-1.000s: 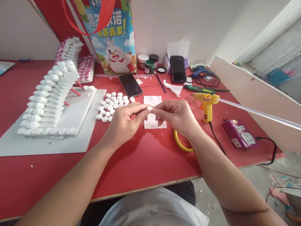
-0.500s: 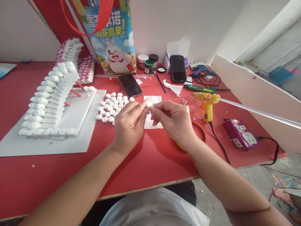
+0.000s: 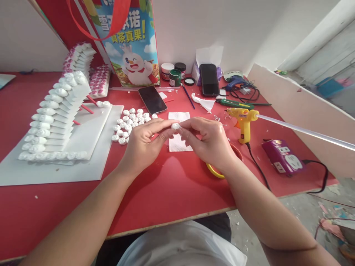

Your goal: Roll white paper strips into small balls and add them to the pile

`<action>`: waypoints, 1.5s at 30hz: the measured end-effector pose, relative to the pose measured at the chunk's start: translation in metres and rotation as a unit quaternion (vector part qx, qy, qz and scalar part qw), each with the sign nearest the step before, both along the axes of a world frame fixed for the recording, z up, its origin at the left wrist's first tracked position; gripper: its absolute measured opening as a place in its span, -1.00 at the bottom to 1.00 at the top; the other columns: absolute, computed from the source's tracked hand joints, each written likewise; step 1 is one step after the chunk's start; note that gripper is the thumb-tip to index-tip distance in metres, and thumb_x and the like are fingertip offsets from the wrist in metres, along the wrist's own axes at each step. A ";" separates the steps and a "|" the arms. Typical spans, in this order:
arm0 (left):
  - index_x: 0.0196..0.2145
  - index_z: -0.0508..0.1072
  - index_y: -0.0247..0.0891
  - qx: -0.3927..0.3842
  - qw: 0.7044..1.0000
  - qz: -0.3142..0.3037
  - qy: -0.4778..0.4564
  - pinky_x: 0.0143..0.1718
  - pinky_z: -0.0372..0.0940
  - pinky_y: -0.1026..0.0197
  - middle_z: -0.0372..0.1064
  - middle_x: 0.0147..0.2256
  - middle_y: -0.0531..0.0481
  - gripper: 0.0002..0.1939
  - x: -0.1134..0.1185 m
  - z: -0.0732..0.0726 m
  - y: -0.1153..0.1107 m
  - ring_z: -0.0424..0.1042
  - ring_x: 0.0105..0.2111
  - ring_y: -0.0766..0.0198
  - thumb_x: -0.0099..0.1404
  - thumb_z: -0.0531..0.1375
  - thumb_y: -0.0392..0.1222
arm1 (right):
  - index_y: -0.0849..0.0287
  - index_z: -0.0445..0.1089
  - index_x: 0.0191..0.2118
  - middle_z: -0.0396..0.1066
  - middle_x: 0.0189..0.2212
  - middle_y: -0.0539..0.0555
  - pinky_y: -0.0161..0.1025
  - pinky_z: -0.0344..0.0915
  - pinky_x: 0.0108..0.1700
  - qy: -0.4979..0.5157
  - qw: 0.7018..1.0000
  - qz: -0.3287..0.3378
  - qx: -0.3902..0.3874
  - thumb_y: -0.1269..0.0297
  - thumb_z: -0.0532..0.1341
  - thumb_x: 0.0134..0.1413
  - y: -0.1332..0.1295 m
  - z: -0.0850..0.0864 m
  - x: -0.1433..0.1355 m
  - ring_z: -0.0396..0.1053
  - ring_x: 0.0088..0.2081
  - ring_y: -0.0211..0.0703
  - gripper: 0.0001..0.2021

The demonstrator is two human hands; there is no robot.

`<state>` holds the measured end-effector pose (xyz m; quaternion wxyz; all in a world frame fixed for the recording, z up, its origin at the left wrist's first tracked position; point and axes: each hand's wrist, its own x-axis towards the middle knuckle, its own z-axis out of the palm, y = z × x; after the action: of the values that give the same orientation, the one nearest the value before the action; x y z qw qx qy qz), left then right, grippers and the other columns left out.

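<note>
A small white paper rose (image 3: 175, 126) is pinched between my two hands, above a white tissue (image 3: 180, 145) on the red table. My left hand (image 3: 146, 142) grips it with thumb and forefinger from the left. From the right, the fingertips of my right hand (image 3: 209, 138) close on its other side. Several similar white roses (image 3: 131, 120) lie in a cluster beyond my left hand, partly hidden by it. Further left, a stepped white structure (image 3: 59, 120) edged with such roses stands on a white board (image 3: 91, 166).
A yellow glue gun (image 3: 244, 123) with a long clear glue stick stands right of my right hand, near a purple power box (image 3: 284, 157). A roll of tape (image 3: 215, 171) lies partly under my right wrist. Phones (image 3: 153, 99), paint jars (image 3: 175, 77) and a bag (image 3: 130, 48) are behind.
My fingers have shifted on the rose, which now shows more of its face between them. My left hand has opened out slightly to the left. The view has moved a little.
</note>
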<state>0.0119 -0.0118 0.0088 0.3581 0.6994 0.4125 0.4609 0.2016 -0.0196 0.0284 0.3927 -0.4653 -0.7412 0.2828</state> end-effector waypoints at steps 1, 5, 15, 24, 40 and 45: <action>-0.05 0.66 -0.18 0.010 1.000 0.003 0.003 -0.09 0.41 0.19 0.60 -0.18 -0.05 -0.74 0.001 0.001 -0.001 0.52 -0.22 0.21 0.41 0.25 -0.06 | 0.21 0.54 -0.26 0.50 -0.41 0.05 -0.28 0.31 -0.33 0.012 1.000 -0.006 -0.011 0.15 0.23 0.34 0.000 0.000 -0.001 0.41 -0.44 -0.26 -0.76; -0.07 0.64 -0.21 -0.052 0.997 0.023 -0.061 -0.09 0.42 0.17 0.59 -0.22 -0.06 -0.72 0.007 -0.001 -0.003 0.52 -0.23 0.19 0.39 0.27 -0.02 | 0.19 0.52 -0.31 0.53 -0.42 0.03 -0.30 0.33 -0.39 0.088 0.993 -0.024 -0.071 0.00 0.30 0.25 0.001 0.001 -0.002 0.43 -0.49 -0.27 -0.68; -0.11 0.66 -0.22 -0.096 0.986 0.038 -0.130 -0.10 0.42 0.17 0.59 -0.24 -0.05 -0.71 0.016 -0.006 -0.003 0.51 -0.23 0.18 0.33 0.32 -0.01 | 0.14 0.41 -0.43 0.46 -0.50 0.07 -0.24 0.18 -0.37 -0.109 0.980 -0.101 0.134 0.27 0.16 0.28 -0.004 -0.006 -0.012 0.28 -0.47 -0.23 -0.76; -0.10 0.68 -0.17 -0.104 0.984 0.037 -0.136 -0.12 0.42 0.13 0.61 -0.23 -0.02 -0.71 0.006 -0.011 0.006 0.52 -0.26 0.19 0.29 0.36 0.00 | 0.22 0.48 -0.15 0.57 -0.40 0.12 -0.30 0.40 -0.51 0.293 0.893 0.000 -0.341 -0.15 0.26 0.23 0.011 0.004 -0.003 0.50 -0.53 -0.19 -0.55; -0.13 0.68 -0.14 -0.054 0.997 0.012 -0.051 -0.06 0.37 0.14 0.60 -0.22 -0.02 -0.76 0.002 0.000 0.002 0.51 -0.19 0.15 0.37 0.28 -0.01 | 0.30 0.56 -0.38 0.40 -0.47 -0.02 -0.42 0.17 -0.56 0.363 0.827 0.049 -0.427 0.15 0.56 -0.15 0.015 0.002 0.003 0.14 -0.54 -0.46 -0.67; -0.13 0.69 -0.18 -0.090 0.992 0.036 -0.083 -0.07 0.40 0.12 0.62 -0.24 -0.03 -0.70 0.003 -0.005 0.003 0.53 -0.20 0.12 0.29 0.35 0.04 | 0.27 0.60 -0.32 0.40 -0.50 -0.03 -0.35 0.19 -0.55 0.306 0.884 0.041 -0.351 0.10 0.53 -0.13 0.014 0.002 0.000 0.13 -0.56 -0.43 -0.66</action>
<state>0.0149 -0.0087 0.0043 0.4360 0.6079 0.4465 0.4909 0.2020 -0.0054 0.0300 0.3986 -0.4328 -0.4546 0.6687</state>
